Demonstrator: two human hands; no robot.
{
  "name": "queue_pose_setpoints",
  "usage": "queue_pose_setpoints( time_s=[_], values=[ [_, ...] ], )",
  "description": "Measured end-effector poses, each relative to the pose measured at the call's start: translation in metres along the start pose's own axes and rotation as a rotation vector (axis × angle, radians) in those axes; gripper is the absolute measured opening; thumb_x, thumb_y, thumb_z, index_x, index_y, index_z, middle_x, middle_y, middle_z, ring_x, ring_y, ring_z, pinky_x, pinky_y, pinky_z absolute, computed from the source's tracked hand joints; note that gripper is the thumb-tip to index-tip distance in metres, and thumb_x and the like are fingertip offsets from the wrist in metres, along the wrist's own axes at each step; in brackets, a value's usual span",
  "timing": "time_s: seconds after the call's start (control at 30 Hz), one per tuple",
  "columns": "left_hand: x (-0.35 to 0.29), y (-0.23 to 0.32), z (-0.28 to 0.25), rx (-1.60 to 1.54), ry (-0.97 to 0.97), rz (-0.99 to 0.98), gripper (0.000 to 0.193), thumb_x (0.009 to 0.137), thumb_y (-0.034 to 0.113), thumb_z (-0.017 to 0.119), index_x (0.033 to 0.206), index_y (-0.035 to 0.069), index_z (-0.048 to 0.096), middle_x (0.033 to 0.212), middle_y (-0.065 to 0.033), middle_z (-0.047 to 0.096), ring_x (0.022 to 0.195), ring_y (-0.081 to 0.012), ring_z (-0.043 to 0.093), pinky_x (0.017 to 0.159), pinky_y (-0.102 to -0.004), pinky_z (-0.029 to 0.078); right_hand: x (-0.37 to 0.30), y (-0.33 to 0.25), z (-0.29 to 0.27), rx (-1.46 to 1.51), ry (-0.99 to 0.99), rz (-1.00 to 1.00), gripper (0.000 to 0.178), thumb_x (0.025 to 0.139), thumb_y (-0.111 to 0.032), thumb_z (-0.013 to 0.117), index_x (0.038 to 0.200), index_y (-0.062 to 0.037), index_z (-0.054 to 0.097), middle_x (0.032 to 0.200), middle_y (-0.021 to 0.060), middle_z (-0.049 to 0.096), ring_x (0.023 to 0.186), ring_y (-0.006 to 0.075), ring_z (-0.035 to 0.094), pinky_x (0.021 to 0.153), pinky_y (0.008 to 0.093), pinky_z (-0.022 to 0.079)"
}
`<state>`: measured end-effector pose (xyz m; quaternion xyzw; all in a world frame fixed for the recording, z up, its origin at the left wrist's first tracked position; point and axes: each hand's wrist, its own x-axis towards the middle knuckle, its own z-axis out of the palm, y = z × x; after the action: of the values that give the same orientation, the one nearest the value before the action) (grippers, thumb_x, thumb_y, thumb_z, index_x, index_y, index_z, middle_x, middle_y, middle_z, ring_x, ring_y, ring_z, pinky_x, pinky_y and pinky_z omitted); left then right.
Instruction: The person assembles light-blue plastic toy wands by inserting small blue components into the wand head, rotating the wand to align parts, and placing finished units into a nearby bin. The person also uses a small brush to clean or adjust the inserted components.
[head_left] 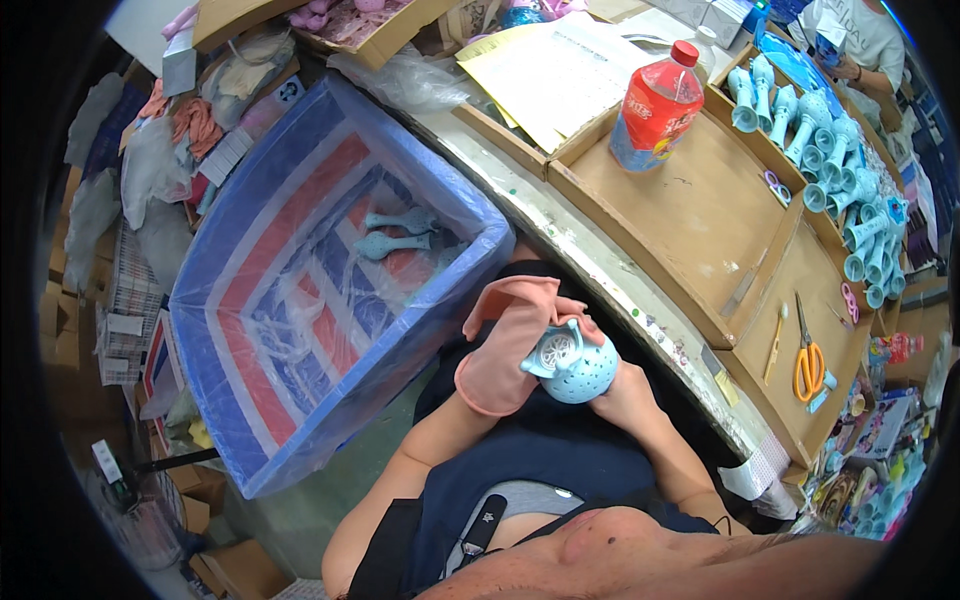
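In front of my body, both hands are on a light-blue plastic piece with a rounded, hole-dotted head and a flared end with a grille-like disc. A pink cloth covers most of my left hand, whose visible fingertips press on the piece's upper side. My right hand wraps round the hole-dotted head from the right. Left of my hands stands a large blue bin with a red, white and blue striped lining under clear plastic. Inside lie light-blue pieces of similar shape.
A workbench with cardboard trays runs along the right, holding orange-handled scissors and a thin brush-like tool. A red-capped bottle stands there near papers. Several light-blue pieces crowd the far-right tray. Another person is beyond.
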<state>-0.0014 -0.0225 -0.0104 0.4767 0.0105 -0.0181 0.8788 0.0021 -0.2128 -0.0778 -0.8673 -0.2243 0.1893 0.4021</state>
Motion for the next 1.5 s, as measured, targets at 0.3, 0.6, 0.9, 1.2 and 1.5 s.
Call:
queue_pose_setpoints(
  time_s=[0.3, 0.6, 0.9, 1.2, 1.5],
  values=[
    [0.001, -0.009, -0.017, 0.030, -0.164, -0.046, 0.013, 0.098, 0.010, 0.056, 0.108, 0.004, 0.049, 0.089, -0.0066, 0.054, 0.086, -0.0235, 0.065, 0.091, -0.0382, 0.052, 0.013, 0.020, -0.009, 0.534, -0.669, 0.024, 0.028, 0.077, -0.014, 0.076, 0.098, -0.0009, 0.062, 0.072, 0.0122, 0.066, 0.060, 0.0238, 0.067, 0.055, 0.0334, 0.053],
    [0.027, -0.014, -0.006, -0.509, 0.185, -0.358, 0.073, 0.097, 0.068, 0.034, 0.109, -0.001, 0.054, 0.090, -0.0162, 0.069, 0.093, -0.0289, 0.067, 0.090, -0.0409, 0.053, 0.011, 0.032, -0.015, 1.064, -0.600, 0.229, 0.040, 0.085, -0.031, 0.074, 0.102, 0.0026, 0.060, 0.077, 0.0122, 0.066, 0.062, 0.0181, 0.066, 0.057, 0.0303, 0.055],
    [0.027, -0.024, -0.018, -0.401, 0.201, -0.278, 0.073, 0.098, 0.066, 0.036, 0.131, 0.002, 0.044, 0.110, -0.0081, 0.062, 0.107, -0.0218, 0.060, 0.098, -0.0357, 0.046, 0.004, 0.028, -0.008, 0.965, -0.389, 0.151, 0.034, 0.098, -0.033, 0.059, 0.113, -0.0024, 0.053, 0.080, 0.0043, 0.058, 0.066, 0.0126, 0.058, 0.059, 0.0260, 0.049],
    [0.030, -0.035, -0.027, 0.288, 0.003, -0.119, 0.062, 0.104, 0.055, 0.020, 0.114, 0.005, 0.055, 0.103, -0.0057, 0.065, 0.091, -0.0155, 0.060, 0.077, -0.0279, 0.049, 0.024, 0.014, -0.008, 1.266, -0.473, 0.145, 0.039, 0.099, -0.039, 0.056, 0.115, -0.0031, 0.055, 0.079, 0.0054, 0.057, 0.061, 0.0128, 0.057, 0.056, 0.0258, 0.048],
    [0.038, -0.018, -0.010, -0.377, 0.133, -0.172, 0.091, 0.091, 0.079, 0.014, 0.119, 0.001, 0.053, 0.100, -0.0117, 0.066, 0.088, -0.0209, 0.066, 0.081, -0.0324, 0.055, 0.053, -0.005, -0.005, 1.895, -0.832, 0.205, 0.052, 0.102, -0.045, 0.046, 0.126, 0.0004, 0.051, 0.083, 0.0081, 0.057, 0.063, 0.0170, 0.057, 0.057, 0.0312, 0.052]
  ],
)
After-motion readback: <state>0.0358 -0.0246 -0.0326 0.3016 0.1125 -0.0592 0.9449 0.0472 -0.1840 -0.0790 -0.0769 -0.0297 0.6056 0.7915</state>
